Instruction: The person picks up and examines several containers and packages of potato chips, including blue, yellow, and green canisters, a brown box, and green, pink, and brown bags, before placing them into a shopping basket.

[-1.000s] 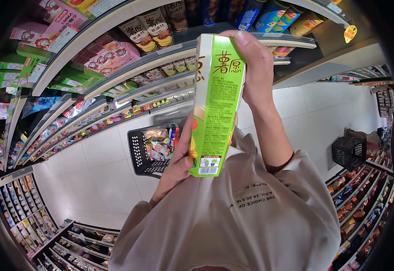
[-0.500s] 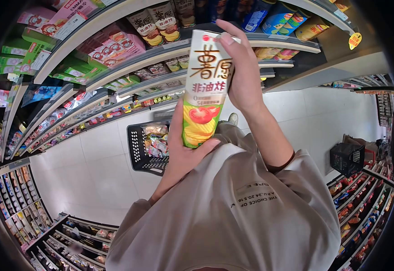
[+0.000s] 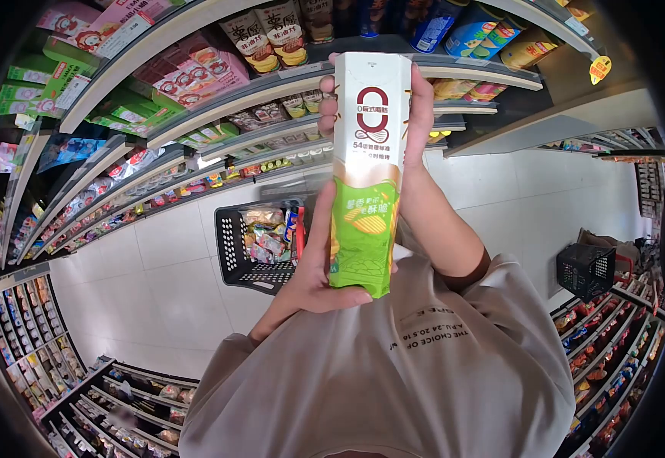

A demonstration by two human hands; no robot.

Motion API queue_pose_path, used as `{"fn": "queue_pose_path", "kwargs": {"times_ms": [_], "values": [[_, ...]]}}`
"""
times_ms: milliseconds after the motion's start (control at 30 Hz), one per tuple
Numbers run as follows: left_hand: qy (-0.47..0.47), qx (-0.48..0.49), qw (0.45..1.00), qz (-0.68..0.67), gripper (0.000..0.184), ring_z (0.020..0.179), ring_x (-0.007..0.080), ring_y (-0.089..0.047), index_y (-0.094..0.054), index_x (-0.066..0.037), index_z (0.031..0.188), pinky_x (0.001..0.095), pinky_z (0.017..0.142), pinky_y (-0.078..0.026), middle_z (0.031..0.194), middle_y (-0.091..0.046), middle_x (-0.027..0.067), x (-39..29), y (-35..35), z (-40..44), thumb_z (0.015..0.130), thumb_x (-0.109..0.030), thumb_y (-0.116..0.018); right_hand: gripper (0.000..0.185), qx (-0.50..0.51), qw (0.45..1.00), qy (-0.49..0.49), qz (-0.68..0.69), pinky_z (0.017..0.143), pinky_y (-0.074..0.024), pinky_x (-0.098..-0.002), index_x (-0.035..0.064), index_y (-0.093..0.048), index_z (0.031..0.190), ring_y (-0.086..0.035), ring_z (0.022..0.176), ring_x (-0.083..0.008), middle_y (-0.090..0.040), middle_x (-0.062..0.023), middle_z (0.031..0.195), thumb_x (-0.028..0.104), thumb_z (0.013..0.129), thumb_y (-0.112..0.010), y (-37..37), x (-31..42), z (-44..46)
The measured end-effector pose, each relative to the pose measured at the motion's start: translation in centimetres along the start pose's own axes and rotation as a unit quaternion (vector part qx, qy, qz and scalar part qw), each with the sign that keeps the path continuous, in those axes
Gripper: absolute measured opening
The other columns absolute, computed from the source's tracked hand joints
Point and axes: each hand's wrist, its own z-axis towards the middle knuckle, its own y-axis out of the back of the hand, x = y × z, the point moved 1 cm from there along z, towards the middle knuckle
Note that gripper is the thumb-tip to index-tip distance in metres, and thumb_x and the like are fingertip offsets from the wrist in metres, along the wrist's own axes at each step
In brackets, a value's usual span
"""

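Note:
Upright before my chest is a tall white-and-green carton of potato chips, a printed side with a large red 0 and yellow chip pictures facing me. My left hand grips its lower end, the thumb lying across the bottom edge. Around the upper part wraps my right hand, its fingertips showing at the left edge of the carton and the rest of the fingers hidden behind it. Similar chip cartons stand on the shelf just beyond.
A black shopping basket holding several packaged snacks sits on the floor to the left. Curved-looking snack shelves run ahead and left, with chip canisters at upper right. Another dark basket stands at right, near more snack racks.
The carton has turned from its tomato-pictured front to another side and stands straighter and slightly lower. My right hand has shifted from the top corner to around the upper part.

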Motion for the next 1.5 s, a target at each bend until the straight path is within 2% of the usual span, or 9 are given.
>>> {"fn": "queue_pose_path", "kwargs": {"times_ms": [233, 300, 333, 433, 633, 733, 867, 1133, 1500], "values": [[0.041, -0.029, 0.980, 0.191, 0.119, 0.107, 0.0358, -0.055, 0.009, -0.024, 0.148, 0.0441, 0.085, -0.049, 0.147, -0.020, 0.0218, 0.1, 0.2, -0.8, 0.066, -0.004, -0.075, 0.070, 0.049, 0.998, -0.014, -0.029, 0.076, -0.0493, -0.0352, -0.0018, -0.049, 0.122, -0.059, 0.085, -0.0275, -0.061, -0.0191, 0.102, 0.057, 0.086, -0.037, 0.8, 0.0, -0.3], [-0.062, -0.094, 0.807, 0.580, 0.117, 0.113, 0.0334, -0.052, 0.010, -0.009, 0.147, 0.0414, 0.090, -0.046, 0.144, -0.028, 0.0215, -0.7, 0.4, -0.2, 0.068, -0.006, -0.076, 0.057, -0.102, 0.981, 0.072, -0.151, 0.082, -0.0509, -0.0365, 0.0005, -0.052, 0.119, -0.063, 0.088, -0.0272, -0.063, -0.0165, 0.101, 0.049, 0.091, -0.038, -0.1, -0.2, -0.7], [-0.092, -0.153, 0.777, 0.603, 0.113, 0.119, 0.0352, -0.047, 0.005, 0.002, 0.145, 0.0420, 0.094, -0.043, 0.139, -0.033, 0.0243, -0.2, 0.6, 0.3, 0.069, -0.013, -0.077, 0.058, -0.103, 0.979, 0.068, -0.162, 0.087, -0.0480, -0.0360, 0.0007, -0.050, 0.121, -0.061, 0.095, -0.0262, -0.061, -0.0164, 0.108, 0.049, 0.091, -0.038, 0.4, -0.4, -0.5], [-0.029, -0.200, 0.674, 0.711, 0.107, 0.120, 0.0390, -0.045, -0.005, 0.002, 0.145, 0.0456, 0.093, -0.043, 0.136, -0.034, 0.0269, -0.8, 1.2, 0.9, 0.069, -0.016, -0.078, 0.052, -0.102, 0.976, 0.071, -0.177, 0.091, -0.0446, -0.0330, 0.0020, -0.051, 0.119, -0.059, 0.100, -0.0222, -0.061, -0.0134, 0.111, 0.044, 0.093, -0.038, 0.8, -1.0, -0.7], [-0.037, -0.148, 0.671, 0.725, 0.113, 0.118, 0.0460, -0.041, -0.010, 0.005, 0.143, 0.0487, 0.096, -0.040, 0.130, -0.034, 0.0313, -0.7, 0.9, 0.3, 0.066, -0.036, -0.081, 0.047, -0.114, 0.967, 0.017, -0.228, 0.081, -0.0518, -0.0360, 0.0023, -0.053, 0.117, -0.064, 0.093, -0.0223, -0.062, -0.0174, 0.111, 0.040, 0.096, -0.034, 1.1, -1.0, -1.0], [-0.137, -0.099, 0.753, 0.637, 0.109, 0.118, 0.0452, -0.037, -0.012, 0.003, 0.144, 0.0523, 0.096, -0.036, 0.129, -0.032, 0.0313, -0.6, 1.4, 0.1, 0.068, -0.036, -0.080, 0.060, -0.056, 0.984, -0.002, -0.167, 0.080, -0.0529, -0.0397, -0.0001, -0.048, 0.126, -0.064, 0.095, -0.0308, -0.059, -0.0226, 0.116, 0.046, 0.094, -0.027, 0.7, -0.7, -1.3], [-0.103, -0.094, 0.845, 0.517, 0.107, 0.119, 0.0444, -0.037, -0.017, 0.000, 0.144, 0.0526, 0.097, -0.034, 0.132, -0.030, 0.0303, 0.4, 0.7, -0.9, 0.066, -0.035, -0.081, 0.067, -0.004, 0.999, -0.038, -0.019, 0.077, -0.0530, -0.0431, -0.0014, -0.040, 0.133, -0.062, 0.087, -0.0357, -0.054, -0.0256, 0.121, 0.049, 0.092, -0.023, 0.0, -0.8, -2.1], [-0.173, -0.060, 0.802, 0.568, 0.096, 0.119, 0.0422, -0.041, -0.040, -0.010, 0.138, 0.0467, 0.091, -0.043, 0.133, -0.028, 0.0290, -0.4, -0.9, 0.0, 0.057, -0.030, -0.087, 0.074, 0.130, 0.979, -0.045, 0.150, 0.075, -0.0531, -0.0447, -0.0019, -0.042, 0.131, -0.062, 0.089, -0.0356, -0.055, -0.0239, 0.119, 0.055, 0.088, -0.022, 1.3, -1.2, -2.9], [-0.142, -0.080, 0.781, 0.602, 0.091, 0.117, 0.0419, -0.041, -0.046, -0.012, 0.135, 0.0446, 0.091, -0.044, 0.131, -0.031, 0.0277, -0.2, -1.4, -0.5, 0.056, -0.028, -0.087, 0.081, 0.090, 0.975, -0.077, 0.187, 0.075, -0.0533, -0.0426, -0.0018, -0.046, 0.126, -0.062, 0.089, -0.0339, -0.057, -0.0227, 0.114, 0.065, 0.083, -0.029, 3.3, -2.1, -3.3]]}}
